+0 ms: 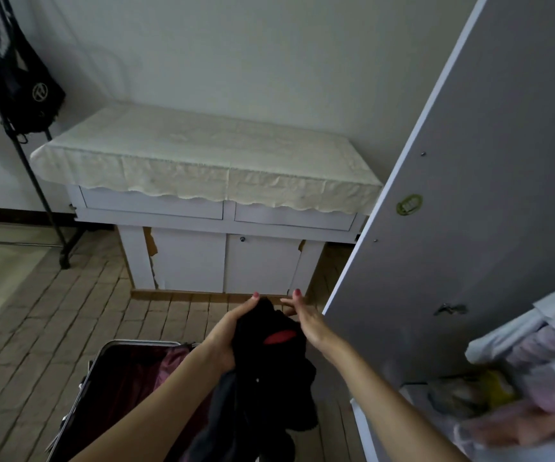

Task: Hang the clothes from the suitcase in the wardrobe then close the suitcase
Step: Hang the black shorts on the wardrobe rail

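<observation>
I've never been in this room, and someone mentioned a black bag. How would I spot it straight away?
Start at the white cabinet with the cream lace cloth against the back wall, then look to its left end, where a thin black metal stand leans up the wall. The black bag hangs high on that stand. A round pale logo on its front sets it apart from the black garment held in the hands.

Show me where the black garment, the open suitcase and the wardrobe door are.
black garment [262,371], head view, on its bunched middle.
suitcase [119,378], head view, on its dark lining.
wardrobe door [469,195], head view, on its grey inner face.
</observation>
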